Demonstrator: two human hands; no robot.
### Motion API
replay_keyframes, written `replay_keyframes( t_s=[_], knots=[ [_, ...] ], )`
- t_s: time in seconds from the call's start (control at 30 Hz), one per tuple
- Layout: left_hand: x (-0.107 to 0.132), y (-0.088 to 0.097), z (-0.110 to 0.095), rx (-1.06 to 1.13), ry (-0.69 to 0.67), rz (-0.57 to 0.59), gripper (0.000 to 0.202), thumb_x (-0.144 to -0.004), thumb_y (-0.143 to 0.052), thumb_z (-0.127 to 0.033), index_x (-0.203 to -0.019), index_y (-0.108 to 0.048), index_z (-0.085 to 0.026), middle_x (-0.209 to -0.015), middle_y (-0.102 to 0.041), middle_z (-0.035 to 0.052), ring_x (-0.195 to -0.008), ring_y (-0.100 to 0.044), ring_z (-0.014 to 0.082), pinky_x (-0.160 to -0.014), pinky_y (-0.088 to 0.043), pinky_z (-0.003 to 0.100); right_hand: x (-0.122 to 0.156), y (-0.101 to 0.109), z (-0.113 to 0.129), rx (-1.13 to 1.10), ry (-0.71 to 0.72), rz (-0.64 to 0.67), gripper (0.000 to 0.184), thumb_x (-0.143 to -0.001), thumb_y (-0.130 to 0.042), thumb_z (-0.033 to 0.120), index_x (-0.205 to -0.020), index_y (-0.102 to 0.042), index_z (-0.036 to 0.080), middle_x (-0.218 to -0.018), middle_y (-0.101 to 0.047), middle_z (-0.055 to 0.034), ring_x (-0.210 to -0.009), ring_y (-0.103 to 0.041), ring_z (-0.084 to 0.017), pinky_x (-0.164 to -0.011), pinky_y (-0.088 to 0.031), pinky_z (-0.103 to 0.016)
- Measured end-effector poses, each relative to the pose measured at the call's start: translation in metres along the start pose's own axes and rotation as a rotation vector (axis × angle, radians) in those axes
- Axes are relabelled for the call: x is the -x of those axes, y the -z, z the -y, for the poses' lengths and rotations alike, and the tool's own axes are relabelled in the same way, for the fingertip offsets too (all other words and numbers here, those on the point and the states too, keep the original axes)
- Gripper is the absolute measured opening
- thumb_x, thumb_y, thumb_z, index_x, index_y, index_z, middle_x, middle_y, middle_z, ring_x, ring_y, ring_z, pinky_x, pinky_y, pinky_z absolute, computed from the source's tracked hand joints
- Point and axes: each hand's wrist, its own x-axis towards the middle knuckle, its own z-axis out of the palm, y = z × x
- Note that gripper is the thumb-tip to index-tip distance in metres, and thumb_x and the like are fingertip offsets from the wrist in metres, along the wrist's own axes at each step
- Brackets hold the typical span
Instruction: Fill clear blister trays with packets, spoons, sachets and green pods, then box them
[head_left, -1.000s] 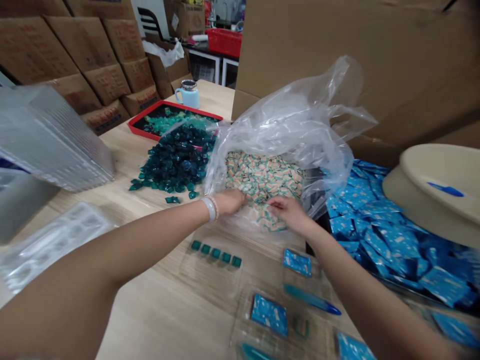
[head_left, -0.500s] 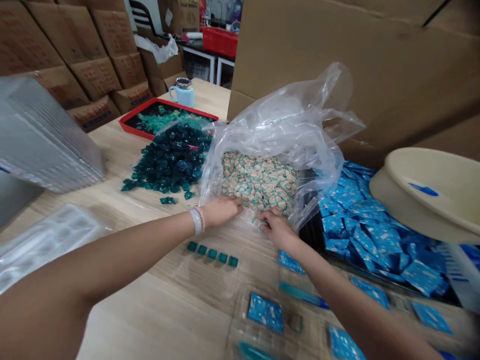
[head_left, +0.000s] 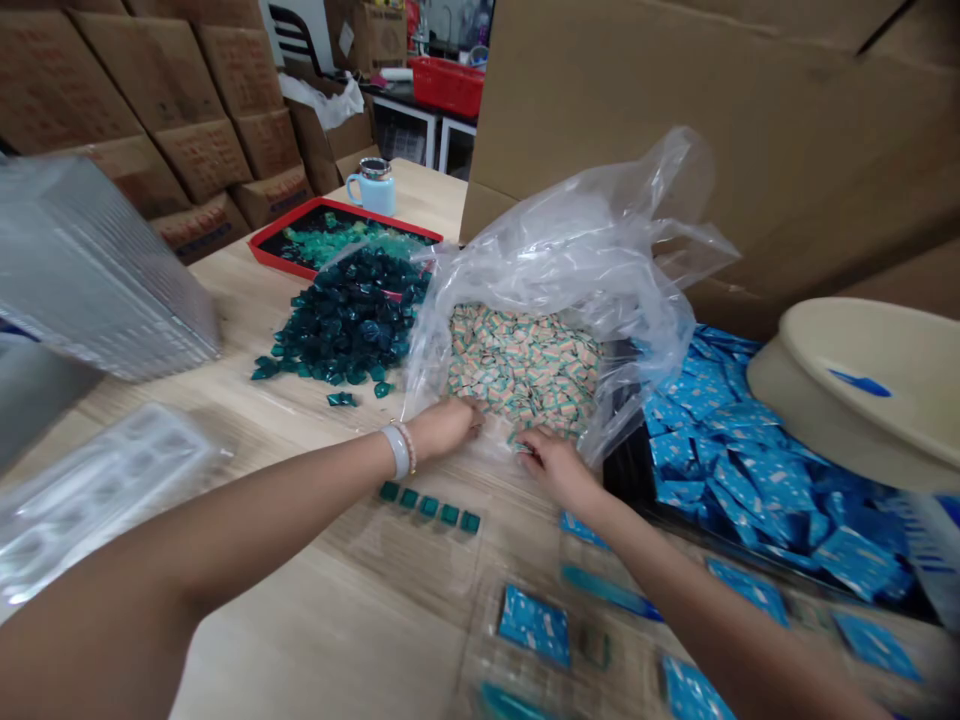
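Observation:
Both of my hands reach into the mouth of a clear plastic bag (head_left: 570,250) full of small beige and green sachets (head_left: 525,365). My left hand (head_left: 446,425), a white band on its wrist, rests at the bag's front left with curled fingers on the sachets. My right hand (head_left: 551,465) is at the bag's front edge, fingers pinched on a few sachets. Just below my hands, a row of dark teal squares (head_left: 429,505) sits in a clear tray on the wooden table (head_left: 300,620).
A heap of dark teal pods (head_left: 349,320) lies left of the bag, a red tray (head_left: 274,248) and a blue mug (head_left: 373,187) behind it. Blue packets (head_left: 750,470) pile at right beside a beige basin (head_left: 862,390). Clear tray stacks (head_left: 97,270) stand at left, cardboard boxes behind.
My right hand slid left and nearer to the bag's front edge and closed on sachets. My left hand stayed in place. The view shifted slightly.

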Motion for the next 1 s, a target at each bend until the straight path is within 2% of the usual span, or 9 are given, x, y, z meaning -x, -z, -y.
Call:
replay_keyframes(
  t_s=[0.17, 0.3, 0.4, 0.53, 0.63, 0.73, 0.8, 0.9, 1.0],
  knots=[
    [-0.002, -0.005, 0.000, -0.027, -0.025, -0.074, 0.016, -0.077, -0.045, -0.013, -0.076, -0.060, -0.013, -0.085, -0.059, 0.0068, -0.082, -0.053, 0.0162, -0.075, -0.040, 0.024, -0.007, 0.004, 0.008, 0.083, 0.034, 0.058, 0.013, -0.073, -0.049, 0.010, -0.078, -0.058, 0.018, -0.085, -0.053, -0.0042, -0.081, -0.050, -0.015, -0.073, -0.039, -0.026],
    [0.001, -0.010, -0.002, 0.004, -0.029, -0.084, 0.016, -0.076, -0.046, -0.013, -0.079, -0.061, -0.013, -0.083, -0.060, 0.0066, -0.081, -0.054, 0.0162, -0.074, -0.040, 0.024, -0.008, 0.003, 0.006, 0.021, 0.071, 0.069, 0.015, -0.073, -0.048, 0.010, -0.078, -0.060, 0.017, -0.083, -0.055, -0.0049, -0.079, -0.051, -0.016, -0.072, -0.040, -0.027],
    [0.005, -0.005, -0.001, 0.038, 0.010, -0.102, 0.019, -0.077, -0.043, -0.014, -0.078, -0.063, -0.013, -0.081, -0.061, 0.0069, -0.077, -0.054, 0.0160, -0.072, -0.040, 0.025, -0.007, 0.010, -0.005, -0.111, 0.049, 0.001, 0.013, -0.072, -0.050, 0.012, -0.075, -0.062, 0.018, -0.078, -0.057, -0.0043, -0.078, -0.053, -0.017, -0.073, -0.041, -0.029],
    [0.002, 0.013, 0.010, 0.135, 0.065, -0.169, 0.021, -0.076, -0.043, -0.017, -0.077, -0.064, -0.013, -0.072, -0.062, 0.0035, -0.069, -0.052, 0.0133, -0.066, -0.039, 0.022, -0.008, 0.023, -0.024, -0.301, -0.052, -0.121, 0.011, -0.070, -0.054, 0.018, -0.074, -0.064, 0.018, -0.079, -0.061, -0.0050, -0.077, -0.055, -0.018, -0.072, -0.043, -0.032],
    [-0.006, 0.026, 0.016, 0.131, 0.068, -0.102, 0.019, -0.072, -0.045, -0.015, -0.070, -0.064, -0.012, -0.062, -0.059, 0.0007, -0.060, -0.048, 0.0107, -0.058, -0.036, 0.019, -0.013, 0.024, -0.028, -0.356, -0.077, -0.038, 0.013, -0.067, -0.054, 0.015, -0.073, -0.066, 0.018, -0.077, -0.063, -0.0046, -0.074, -0.057, -0.018, -0.071, -0.044, -0.032],
    [-0.013, 0.032, 0.020, 0.125, 0.065, -0.049, 0.018, -0.069, -0.046, -0.012, -0.068, -0.064, -0.011, -0.060, -0.059, 0.0001, -0.055, -0.046, 0.0093, -0.053, -0.033, 0.018, -0.020, 0.016, -0.021, -0.393, -0.109, 0.086, 0.021, -0.069, -0.052, 0.014, -0.085, -0.065, 0.017, -0.074, -0.063, -0.0031, -0.069, -0.057, -0.016, -0.066, -0.045, -0.030],
    [-0.018, 0.031, 0.022, 0.133, 0.051, -0.019, 0.019, -0.070, -0.046, -0.012, -0.070, -0.064, -0.011, -0.062, -0.060, 0.0003, -0.055, -0.047, 0.0091, -0.052, -0.033, 0.018, -0.023, 0.006, -0.013, -0.370, -0.154, 0.123, 0.026, -0.069, -0.052, 0.013, -0.092, -0.063, 0.016, -0.071, -0.063, -0.0022, -0.064, -0.055, -0.015, -0.062, -0.045, -0.028],
    [-0.027, 0.029, 0.023, 0.104, 0.001, 0.039, 0.019, -0.070, -0.049, -0.013, -0.080, -0.065, -0.013, -0.066, -0.062, -0.0006, -0.057, -0.049, 0.0090, -0.053, -0.033, 0.017, -0.022, -0.007, -0.002, -0.186, -0.147, 0.052, 0.030, -0.068, -0.050, 0.007, -0.094, -0.062, 0.016, -0.080, -0.063, -0.0058, -0.073, -0.055, -0.017, -0.071, -0.043, -0.029],
    [-0.039, 0.029, 0.021, -0.022, -0.064, 0.127, 0.022, -0.065, -0.055, -0.010, -0.083, -0.065, -0.016, -0.067, -0.062, -0.0023, -0.060, -0.051, 0.0096, -0.055, -0.033, 0.017, -0.016, -0.014, 0.006, -0.006, -0.130, -0.029, 0.030, -0.069, -0.047, 0.005, -0.094, -0.061, 0.015, -0.094, -0.059, -0.0098, -0.087, -0.053, -0.019, -0.079, -0.040, -0.029]
  ],
)
